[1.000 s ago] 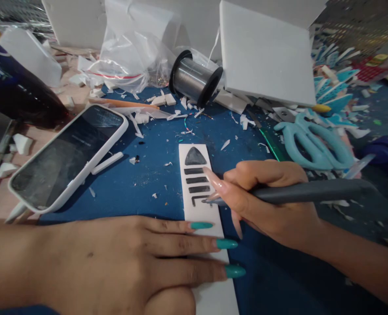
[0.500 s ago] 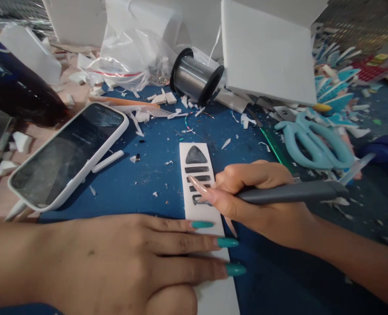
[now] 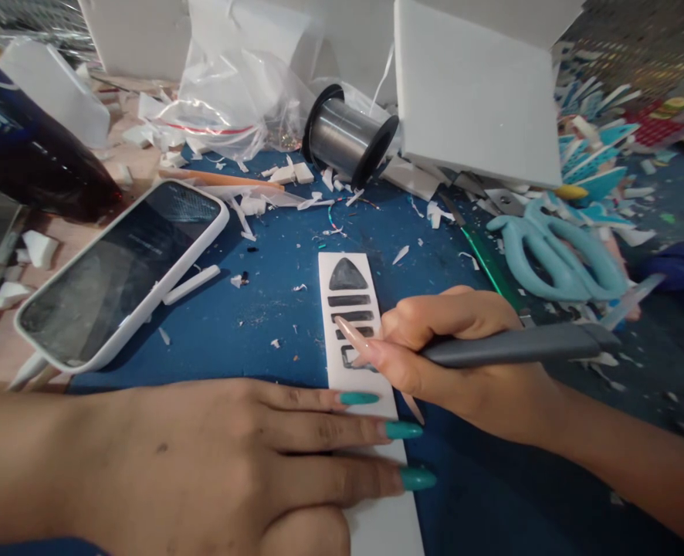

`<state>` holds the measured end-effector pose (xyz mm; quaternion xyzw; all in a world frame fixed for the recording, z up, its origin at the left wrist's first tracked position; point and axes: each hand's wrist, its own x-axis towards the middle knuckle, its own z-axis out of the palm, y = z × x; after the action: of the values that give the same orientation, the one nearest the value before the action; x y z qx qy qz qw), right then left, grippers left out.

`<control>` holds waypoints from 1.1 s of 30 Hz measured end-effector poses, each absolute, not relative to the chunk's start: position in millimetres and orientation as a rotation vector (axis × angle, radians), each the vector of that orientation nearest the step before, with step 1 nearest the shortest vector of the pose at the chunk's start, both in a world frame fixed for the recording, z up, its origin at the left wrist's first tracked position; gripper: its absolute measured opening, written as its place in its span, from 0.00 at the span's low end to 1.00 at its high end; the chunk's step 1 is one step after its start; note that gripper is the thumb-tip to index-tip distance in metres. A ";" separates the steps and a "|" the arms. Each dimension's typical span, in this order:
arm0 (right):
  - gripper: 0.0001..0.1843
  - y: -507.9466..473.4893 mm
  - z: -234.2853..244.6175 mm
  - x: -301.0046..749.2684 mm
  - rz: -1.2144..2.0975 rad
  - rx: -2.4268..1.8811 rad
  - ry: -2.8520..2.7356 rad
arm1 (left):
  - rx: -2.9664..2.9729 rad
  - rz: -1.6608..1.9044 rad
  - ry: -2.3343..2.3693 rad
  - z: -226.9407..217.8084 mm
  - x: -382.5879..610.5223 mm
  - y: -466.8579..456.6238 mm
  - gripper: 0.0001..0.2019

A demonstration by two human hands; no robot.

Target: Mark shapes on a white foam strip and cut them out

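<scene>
My left hand (image 3: 231, 455) lies flat with fingers stretched out, pressing across the lower part of a white foam strip (image 3: 357, 392). In my right hand (image 3: 463, 355) is a grey marker pen (image 3: 509, 346), pinched between thumb and fingers over the strip's right edge. Its tip is hidden behind the thumb and fingers. Drawn on the strip are a dark rounded triangle at the far end and several dark bars below it. The lowest block, close to the right fingertips, has a dark outline and a partly white inside.
Left of the strip lies a white-cased phone (image 3: 127, 270), with a cola bottle (image 3: 35, 147) behind it. At the back are a wire spool (image 3: 350, 135), a plastic bag (image 3: 226, 100) and a white foam box (image 3: 481, 93). Light-blue scissors (image 3: 567, 247) and a green-handled tool (image 3: 486, 259) lie right, among scraps.
The whole view has shifted slightly. My right hand with the marker pen stays almost in place at the lowest block, whose outline shows more clearly now. My left hand keeps its position.
</scene>
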<state>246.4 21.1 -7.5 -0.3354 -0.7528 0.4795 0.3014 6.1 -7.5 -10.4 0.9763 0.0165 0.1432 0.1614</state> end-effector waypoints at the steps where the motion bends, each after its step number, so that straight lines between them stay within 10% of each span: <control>1: 0.25 20.4 -6.9 246.1 1.255 -0.892 -2.004 | 2.789 0.401 0.079 -10.7 5.5 -8.2 0.18; 33: 0.25 21.6 -1.5 251.1 1.141 -0.899 -1.988 | 2.677 0.176 0.057 -3.6 7.9 0.0 0.20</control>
<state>251.1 21.6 -1.5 -0.3442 -0.7612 0.4370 0.3335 7.9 0.0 -3.6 0.9715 0.0206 0.0640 0.2272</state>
